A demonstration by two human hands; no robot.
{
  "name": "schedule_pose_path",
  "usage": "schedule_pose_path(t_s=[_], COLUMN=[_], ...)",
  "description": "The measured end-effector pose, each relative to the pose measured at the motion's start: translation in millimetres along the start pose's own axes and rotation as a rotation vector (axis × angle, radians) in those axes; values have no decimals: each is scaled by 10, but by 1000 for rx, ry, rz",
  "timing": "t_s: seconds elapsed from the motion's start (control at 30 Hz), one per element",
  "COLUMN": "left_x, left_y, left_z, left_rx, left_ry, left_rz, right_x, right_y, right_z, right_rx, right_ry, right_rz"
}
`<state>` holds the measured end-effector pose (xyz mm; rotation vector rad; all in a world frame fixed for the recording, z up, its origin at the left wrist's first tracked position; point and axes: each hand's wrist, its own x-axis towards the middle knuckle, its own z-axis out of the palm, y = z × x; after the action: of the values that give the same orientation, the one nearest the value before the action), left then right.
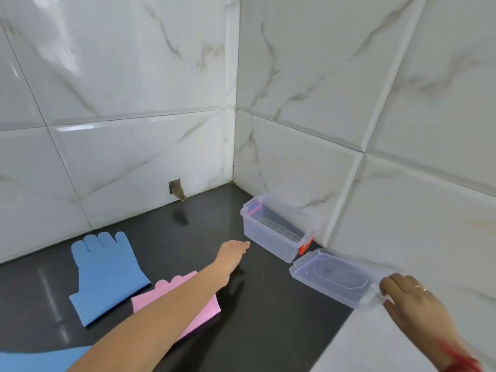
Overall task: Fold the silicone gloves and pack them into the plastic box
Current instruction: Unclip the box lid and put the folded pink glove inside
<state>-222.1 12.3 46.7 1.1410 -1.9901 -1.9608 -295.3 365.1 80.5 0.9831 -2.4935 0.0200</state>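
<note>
A clear plastic box (271, 234) with red clips stands open and empty on the dark counter, near the right wall. Its clear lid (335, 277) is held at its near end by my right hand (410, 302), tilted just above the counter beside the box. My left hand (232, 251) stretches out flat toward the box, fingertips a little short of its left wall, holding nothing. A blue silicone glove (107, 277) lies flat on the left. A pink glove (193, 312) lies beside it, partly hidden under my left forearm.
White marble-look tiled walls meet in a corner behind the box. The left wall has a small square hole (175, 188) at counter level. Another blue piece (35, 361) shows at the bottom left edge. The counter (268, 318) is dark and glossy.
</note>
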Motion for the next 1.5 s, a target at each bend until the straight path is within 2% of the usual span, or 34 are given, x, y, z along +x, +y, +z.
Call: schedule_pose_path(t_s=[0.27, 0.43, 0.53, 0.63, 0.67, 0.73, 0.8, 0.87, 0.93, 1.07, 1.17, 1.27, 1.37, 1.43, 1.5], left_x=[-310, -635, -902, -1136, -1201, -1322, -1440, -1521, -1563, -1570, -1523, -1436, -1347, -1293, -1243], left_y=[-388, -448, -509, -673, -738, -877, -1007, -1130, -1274, -1405, -1334, -1259, -1203, -1192, -1170], left_z=[-180, -298, -488, -787, -906, -1155, -1366, -1498, -1554, -1668, -1771, -1737, -1655, -1637, -1626], left_rx=[289, 452, 551, 602, 575, 472, 374, 373, 493, 646, 701, 661, 425, 253, 189], left_ry=[0, 37, 66, 178, 247, 407, 502, 482, 397, 353, 297, 265, 283, 328, 378], left_rz=[212, 490, 617, 659, 669, 699, 677, 596, 494, 300, 132, 88, 68, 20, -21], right_x=[-396, -386, -319, -263, -236, -155, -53, 28, 100, 328, 472, 560, 627, 645, 670], right_y=[-46, -10, -31, -115, -205, -461, -799, -1220, -1675, -2295, -2498, -2618, -2679, -2731, -2789], right_z=[558, 683, 612, 511, 451, 303, 214, 213, 253, 267, 230, 214, 253, 291, 318], right_rx=[83, 141, 157, -5, -111, -187, 40, 439, 822, 1498, 1668, 1788, 1842, 1843, 1825], right_ry=[-199, -243, -363, -587, -614, -546, -439, -470, -610, -1033, -1147, -1193, -1177, -1164, -1171], right_rz=[108, 164, 209, 204, 195, 166, 102, 63, 126, 448, 585, 744, 883, 919, 926])
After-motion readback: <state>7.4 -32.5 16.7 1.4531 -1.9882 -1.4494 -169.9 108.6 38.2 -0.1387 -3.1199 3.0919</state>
